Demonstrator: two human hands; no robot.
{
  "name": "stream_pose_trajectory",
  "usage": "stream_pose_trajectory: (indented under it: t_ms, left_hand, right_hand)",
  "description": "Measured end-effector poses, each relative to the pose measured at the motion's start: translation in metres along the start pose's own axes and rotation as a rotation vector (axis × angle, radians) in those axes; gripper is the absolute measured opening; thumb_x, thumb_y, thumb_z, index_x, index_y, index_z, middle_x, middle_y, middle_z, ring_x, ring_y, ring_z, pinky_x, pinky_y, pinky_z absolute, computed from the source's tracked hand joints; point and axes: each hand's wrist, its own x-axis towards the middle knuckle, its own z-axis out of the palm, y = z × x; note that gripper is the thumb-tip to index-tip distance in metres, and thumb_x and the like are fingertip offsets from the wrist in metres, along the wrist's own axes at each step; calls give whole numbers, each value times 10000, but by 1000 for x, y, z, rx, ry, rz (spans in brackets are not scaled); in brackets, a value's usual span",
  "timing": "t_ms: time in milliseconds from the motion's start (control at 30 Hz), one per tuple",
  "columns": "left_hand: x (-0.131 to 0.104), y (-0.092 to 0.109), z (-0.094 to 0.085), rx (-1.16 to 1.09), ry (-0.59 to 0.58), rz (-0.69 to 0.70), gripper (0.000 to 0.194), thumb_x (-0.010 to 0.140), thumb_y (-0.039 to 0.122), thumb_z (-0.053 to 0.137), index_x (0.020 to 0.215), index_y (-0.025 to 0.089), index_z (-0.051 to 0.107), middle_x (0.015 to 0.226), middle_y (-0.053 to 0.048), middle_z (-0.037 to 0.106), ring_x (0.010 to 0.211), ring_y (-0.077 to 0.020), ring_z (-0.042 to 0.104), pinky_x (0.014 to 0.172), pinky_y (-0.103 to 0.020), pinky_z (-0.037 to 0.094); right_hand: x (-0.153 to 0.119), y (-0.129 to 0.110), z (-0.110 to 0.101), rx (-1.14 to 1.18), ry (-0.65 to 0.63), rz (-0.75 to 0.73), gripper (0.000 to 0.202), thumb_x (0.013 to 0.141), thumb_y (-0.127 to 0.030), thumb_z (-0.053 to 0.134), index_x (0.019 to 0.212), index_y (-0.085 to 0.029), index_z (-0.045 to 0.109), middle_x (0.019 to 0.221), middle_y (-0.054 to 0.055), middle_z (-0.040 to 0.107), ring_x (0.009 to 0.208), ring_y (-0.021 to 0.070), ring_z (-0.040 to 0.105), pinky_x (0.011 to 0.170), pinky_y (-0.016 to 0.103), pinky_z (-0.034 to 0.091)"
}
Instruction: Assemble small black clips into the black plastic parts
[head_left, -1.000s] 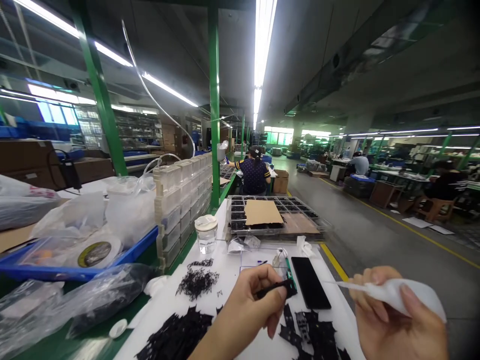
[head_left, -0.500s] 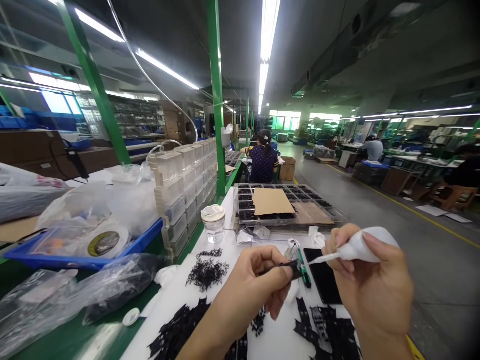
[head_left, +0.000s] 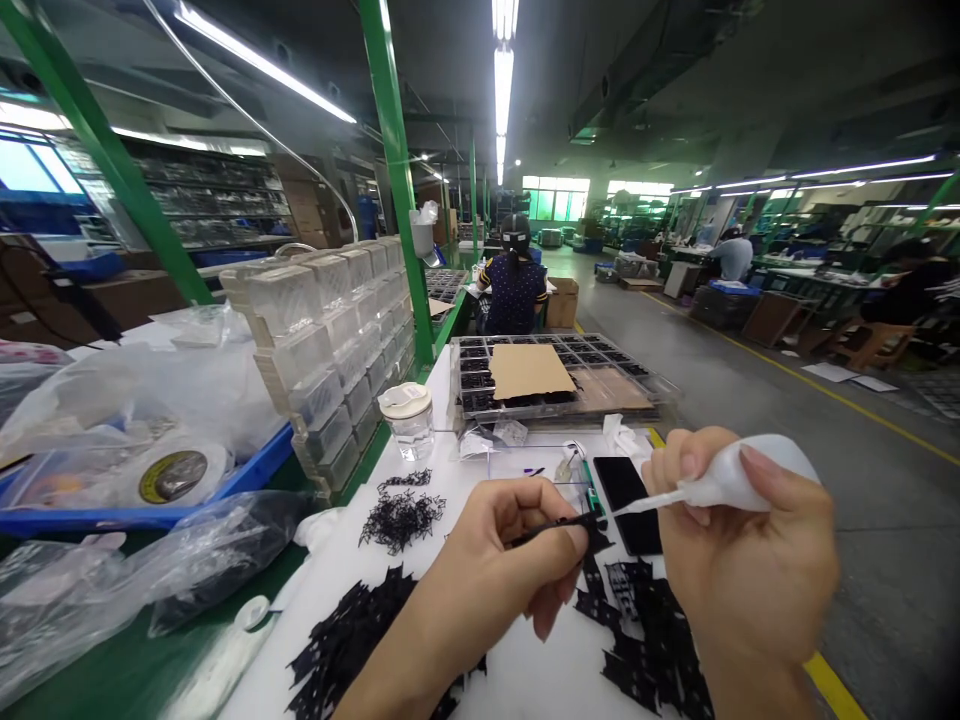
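Left hand (head_left: 517,550) pinches a black part (head_left: 598,539) above the tabletop (head_left: 525,685), near its right edge; likely light, stiff: hold by the sides. Right hand (head_left: 750,570) grips a squeeze bottle (head_left: 784,462), probably soft-walled: hold its body.

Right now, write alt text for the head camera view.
The left hand holds a small black part; the right hand holds a white bottle, its nozzle tip close to the part, over a white worktop bearing piles of black pieces.
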Motion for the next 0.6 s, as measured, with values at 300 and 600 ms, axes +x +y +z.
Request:
stream_pose_trajectory:
  t_ms: [300, 600]
  left_hand:
    - [2, -1, 2, 4, -56, -11, 173, 814, 271, 701, 702, 181, 604, 509, 39, 589, 342, -27, 387, 320, -128, 327]
    - [2, 0, 1, -5, -67, -14, 172, 819, 255, 693, 688, 181, 609, 515, 31, 607, 338, -33, 396, 312, -138, 330]
  right_hand:
    - [-3, 2, -6, -10, 62, -48, 346, 876, -349, 523, 598, -186, 650, 583, -14, 439, 548, 122, 376, 545, 289, 307]
    - [-8, 4, -5, -34, 81, -59, 334, 864, -363, 538, 594, -194, 640, 584, -13, 424, 584, 136, 380, 565, 301, 289]
